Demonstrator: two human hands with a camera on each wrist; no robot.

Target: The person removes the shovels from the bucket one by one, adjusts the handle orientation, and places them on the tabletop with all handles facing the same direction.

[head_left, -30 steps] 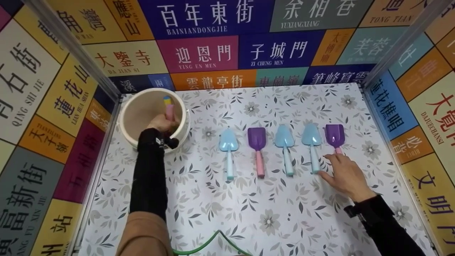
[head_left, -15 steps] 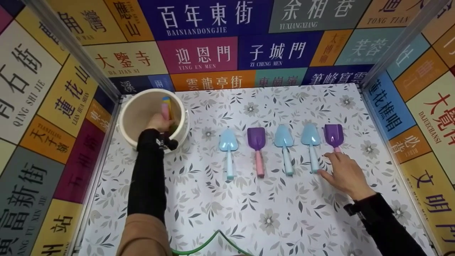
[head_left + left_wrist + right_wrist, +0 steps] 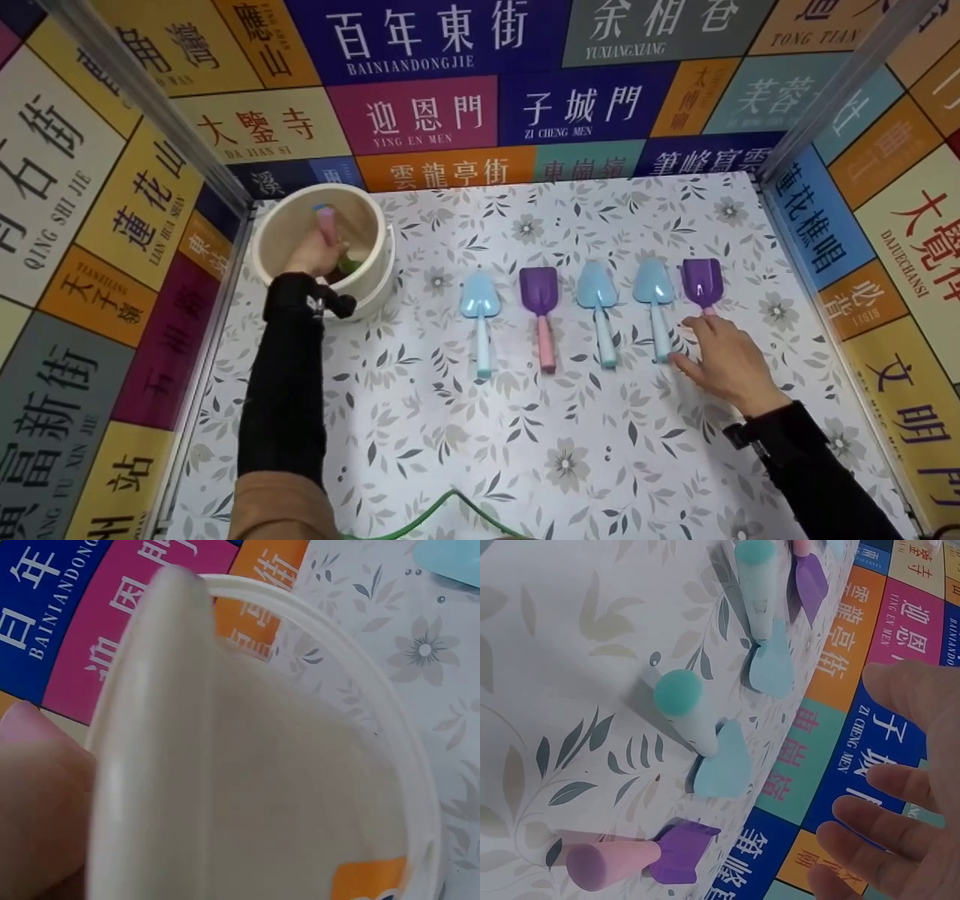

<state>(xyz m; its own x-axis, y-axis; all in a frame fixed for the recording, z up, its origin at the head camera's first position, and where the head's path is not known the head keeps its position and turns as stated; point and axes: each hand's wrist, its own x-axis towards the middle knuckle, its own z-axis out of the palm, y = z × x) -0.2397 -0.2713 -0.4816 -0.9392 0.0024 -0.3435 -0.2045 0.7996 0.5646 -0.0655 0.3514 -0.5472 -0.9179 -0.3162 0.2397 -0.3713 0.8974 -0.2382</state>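
Inside a cream bucket at the back left, my left hand grips a pink-handled tool with a blue end; its lower part is hidden. A green piece shows beside the fingers. The left wrist view is mostly filled by the blurred bucket wall. Over the pink handle of the rightmost purple toy shovel hovers my right hand. Its fingers are spread and loosely bent, apart from the shovel in the right wrist view, with nothing held.
To the left of that shovel lie light-blue trowels and another purple shovel in a row, handles toward me. A green cord crosses the table's near edge. Printed panels wall the flowered table at back and sides.
My left hand has shifted left within the bucket, carrying the pink-handled tool along. The yellow part seen earlier is now out of sight and green shows. My right hand has stayed nearly still.
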